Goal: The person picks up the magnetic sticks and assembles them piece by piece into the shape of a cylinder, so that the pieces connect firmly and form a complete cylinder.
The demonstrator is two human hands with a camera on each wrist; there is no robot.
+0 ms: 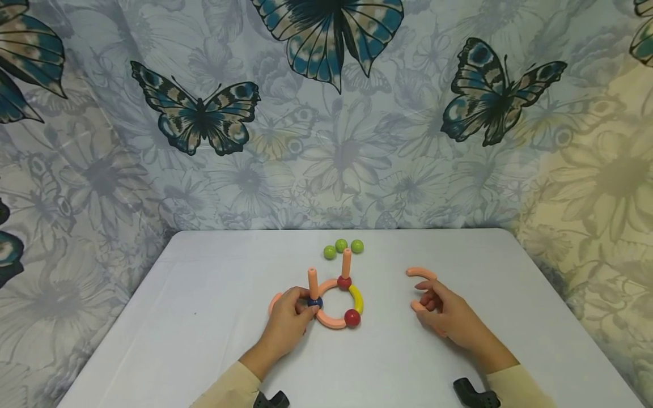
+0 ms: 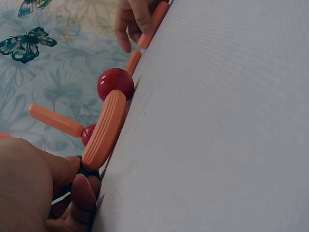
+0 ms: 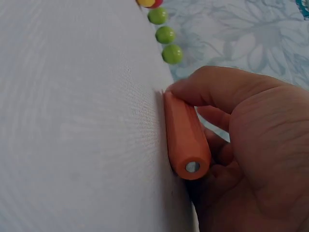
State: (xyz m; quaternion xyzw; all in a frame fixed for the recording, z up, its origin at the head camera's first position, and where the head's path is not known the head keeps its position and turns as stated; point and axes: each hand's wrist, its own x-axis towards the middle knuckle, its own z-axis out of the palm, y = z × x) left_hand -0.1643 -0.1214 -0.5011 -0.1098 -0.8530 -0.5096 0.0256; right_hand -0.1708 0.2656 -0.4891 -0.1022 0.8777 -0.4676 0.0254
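Note:
My left hand (image 1: 288, 323) pinches a dark blue ball (image 1: 315, 302) between thumb and fingers. The ball joins a flat ring of curved orange sticks (image 1: 330, 323), a curved yellow stick (image 1: 358, 298) and two red balls (image 1: 352, 318). One straight orange stick (image 1: 313, 280) stands upright on the blue ball, another (image 1: 346, 263) on the far red ball. Loosely bent, my right hand (image 1: 454, 317) is over an orange stick (image 3: 186, 135) lying on the table, a fingertip at its far end. A metal tip shows at that stick's near end.
Several green balls (image 1: 341, 245) lie behind the ring. A curved orange stick (image 1: 421, 273) rests beyond my right hand, and another orange piece (image 1: 274, 301) is partly hidden behind my left hand. The white table (image 1: 204, 340) meets a butterfly-patterned backdrop (image 1: 347, 164).

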